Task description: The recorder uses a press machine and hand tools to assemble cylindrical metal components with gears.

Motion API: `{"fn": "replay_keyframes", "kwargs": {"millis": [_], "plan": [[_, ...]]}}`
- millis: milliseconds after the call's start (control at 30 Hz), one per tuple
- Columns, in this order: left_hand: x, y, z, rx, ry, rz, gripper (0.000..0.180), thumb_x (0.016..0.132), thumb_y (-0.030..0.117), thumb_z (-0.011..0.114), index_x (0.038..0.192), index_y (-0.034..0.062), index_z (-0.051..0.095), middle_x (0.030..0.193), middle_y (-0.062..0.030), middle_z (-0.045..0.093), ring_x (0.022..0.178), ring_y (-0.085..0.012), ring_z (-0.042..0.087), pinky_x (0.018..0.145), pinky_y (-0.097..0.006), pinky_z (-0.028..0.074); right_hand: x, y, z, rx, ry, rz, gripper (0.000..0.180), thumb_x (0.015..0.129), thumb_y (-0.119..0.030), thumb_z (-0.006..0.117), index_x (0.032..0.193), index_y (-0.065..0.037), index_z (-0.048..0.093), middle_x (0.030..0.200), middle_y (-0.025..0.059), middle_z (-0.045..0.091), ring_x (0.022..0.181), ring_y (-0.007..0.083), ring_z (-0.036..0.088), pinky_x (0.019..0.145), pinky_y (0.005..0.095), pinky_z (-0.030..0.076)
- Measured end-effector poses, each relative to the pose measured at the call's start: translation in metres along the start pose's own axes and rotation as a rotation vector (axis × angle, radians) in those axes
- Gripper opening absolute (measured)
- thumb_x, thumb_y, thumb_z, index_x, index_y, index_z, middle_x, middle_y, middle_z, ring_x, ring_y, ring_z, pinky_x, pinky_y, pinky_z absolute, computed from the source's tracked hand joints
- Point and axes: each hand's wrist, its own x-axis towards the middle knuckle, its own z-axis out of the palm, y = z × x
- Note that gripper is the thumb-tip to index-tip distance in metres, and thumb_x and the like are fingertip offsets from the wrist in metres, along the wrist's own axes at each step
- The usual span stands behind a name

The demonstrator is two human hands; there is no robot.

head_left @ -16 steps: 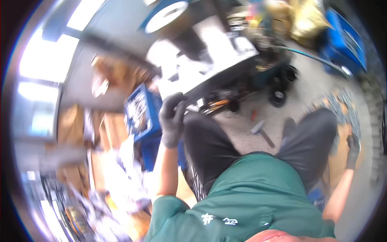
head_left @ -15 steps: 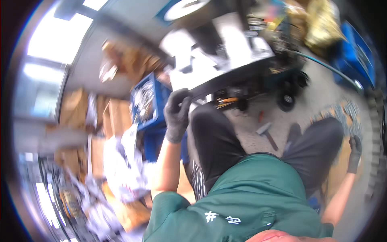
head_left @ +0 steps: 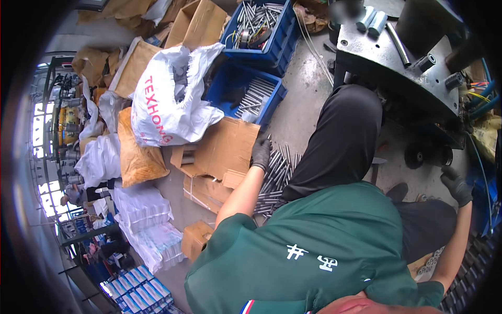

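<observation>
My left hand (head_left: pixel 261 153), in a dark glove, is at the left edge of a loose pile of dark metal rods (head_left: pixel 280 172) beside my knee. Its fingers look stretched out along the rods, partly hidden, and I see nothing clearly held. An opened cardboard box (head_left: pixel 222 146) lies right beside this hand. My right hand (head_left: pixel 456 187), gloved too, hangs by my other knee near a black wheel (head_left: pixel 418 156). Its fingers are loosely apart with nothing in them.
Two blue crates stand ahead: the upper crate (head_left: pixel 280 49) has metal parts, the lower crate (head_left: pixel 274 102) more rods. A white sack (head_left: pixel 172 99) slumps at left. A metal workbench (head_left: pixel 361 44) bears cylinders at right. A hammer (head_left: pixel 377 161) lies below it.
My view has swung left. My left hand has gone from beside the workbench edge down to the rods. My right hand stays out on the right side, holding nothing.
</observation>
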Motion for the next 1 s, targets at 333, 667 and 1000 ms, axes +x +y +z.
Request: {"fn": "replay_keyframes", "kwargs": {"millis": [333, 667, 1000], "plan": [[0.012, -0.034, 0.022, 0.891, 0.030, 0.180, 0.043, 0.091, 0.033, 0.068, 0.120, 0.0011, 0.069, 0.125, -0.0259, 0.070, 0.113, -0.0397, 0.069, 0.100, -0.046, 0.053, 0.008, -0.039, 0.006, 0.235, 0.093, 0.017, 0.041, 0.091, -0.011, 0.070, 0.129, 0.003, 0.063, 0.097, 0.0059, 0.069, 0.083, 0.0146, 0.063, 0.079, 0.0308, 0.053], [0.070, -0.052, 0.001, 1.245, -0.133, -0.094, 0.036, 0.095, 0.026, 0.064, 0.125, 0.0074, 0.071, 0.125, -0.0221, 0.071, 0.119, -0.0369, 0.068, 0.100, -0.047, 0.055, -0.034, -0.027, 0.008, 0.246, 0.151, 0.220, 0.042, 0.090, -0.016, 0.068, 0.126, 0.006, 0.064, 0.090, 0.0124, 0.073, 0.077, 0.0189, 0.070, 0.072, 0.0324, 0.056], [0.046, -0.006, 0.038, 1.520, -0.341, 0.103, 0.038, 0.093, 0.036, 0.067, 0.121, 0.0106, 0.070, 0.122, -0.0197, 0.073, 0.115, -0.0349, 0.071, 0.096, -0.047, 0.057, -0.064, -0.073, 0.002, -0.023, 0.150, 0.271, 0.043, 0.089, -0.022, 0.069, 0.122, 0.005, 0.069, 0.096, 0.0161, 0.076, 0.087, 0.0214, 0.075, 0.080, 0.0359, 0.058]]}}
